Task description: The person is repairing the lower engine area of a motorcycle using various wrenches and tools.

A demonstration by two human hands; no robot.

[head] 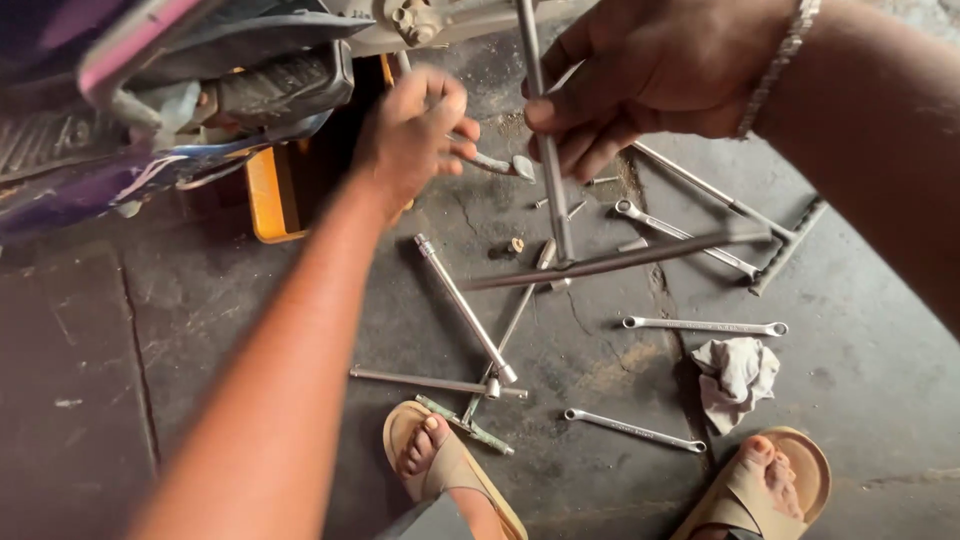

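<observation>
My left hand (pixel 415 130) is closed around a small metal wrench (pixel 500 163) whose flat end sticks out to the right, just below the underside of a motorbike (pixel 180 80). My right hand (pixel 640 75), with a metal bracelet at the wrist, pinches a long steel rod (pixel 545 140) that runs down from the bike to a crossbar (pixel 620 258) near the floor. The two hands are close together, a few centimetres apart.
Several tools lie on the cracked concrete floor: a T-handle socket wrench (pixel 465 310), ring spanners (pixel 705 326) (pixel 635 430) (pixel 685 236), a small brass nut (pixel 517 244) and a crumpled white rag (pixel 737 378). A yellow stand (pixel 268 195) is under the bike. My sandalled feet (pixel 440 460) (pixel 760 490) are at the bottom.
</observation>
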